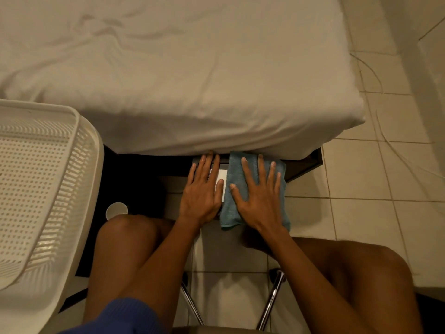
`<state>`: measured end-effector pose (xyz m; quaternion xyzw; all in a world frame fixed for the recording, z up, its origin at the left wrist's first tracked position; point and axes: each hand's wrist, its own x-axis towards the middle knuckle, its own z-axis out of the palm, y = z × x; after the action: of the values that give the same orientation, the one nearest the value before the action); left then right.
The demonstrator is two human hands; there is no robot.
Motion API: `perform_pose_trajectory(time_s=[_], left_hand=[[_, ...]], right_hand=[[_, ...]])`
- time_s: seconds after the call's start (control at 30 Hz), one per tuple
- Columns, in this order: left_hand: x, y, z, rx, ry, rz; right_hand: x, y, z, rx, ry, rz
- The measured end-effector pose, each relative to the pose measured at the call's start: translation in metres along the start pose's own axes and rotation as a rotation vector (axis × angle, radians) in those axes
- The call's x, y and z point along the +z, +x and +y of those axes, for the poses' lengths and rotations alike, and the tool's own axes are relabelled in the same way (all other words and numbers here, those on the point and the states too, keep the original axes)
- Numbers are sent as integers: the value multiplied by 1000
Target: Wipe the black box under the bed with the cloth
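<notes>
Your right hand (258, 198) lies flat, fingers spread, pressing the blue cloth (255, 189) down; it grips nothing. Your left hand (202, 191) lies flat too, fingers together, just beside the cloth, on the top of the box (220, 175) at the bed's (180, 80) lower edge. Only a pale strip of that top shows between your hands, so I cannot tell how much of the box is black or how far it runs under the mattress.

To wipe well, I would keep the left hand bracing the box so it does not slide, press evenly through the right palm, and draw the cloth in overlapping strokes toward yourself, then work the edges. The cloth's near end hangs past the box, so refold it if it bunches.

No brand, label or writing can be read anywhere.
</notes>
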<state>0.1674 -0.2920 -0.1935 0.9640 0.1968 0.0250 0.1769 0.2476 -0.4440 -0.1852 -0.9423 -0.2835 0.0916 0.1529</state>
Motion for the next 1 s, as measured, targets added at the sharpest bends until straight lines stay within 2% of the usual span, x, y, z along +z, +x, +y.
perform_pose_trajectory(time_s=[0.33, 0.7, 1.0], left_hand=[[5, -1, -1, -2, 13, 2], [4, 2, -3, -20, -18, 0], [7, 1, -2, -21, -16, 24]], right_hand=[[5, 1, -3, 11, -69, -13], [7, -18, -6, 91, -15, 13], [9, -12, -8, 83, -42, 39]])
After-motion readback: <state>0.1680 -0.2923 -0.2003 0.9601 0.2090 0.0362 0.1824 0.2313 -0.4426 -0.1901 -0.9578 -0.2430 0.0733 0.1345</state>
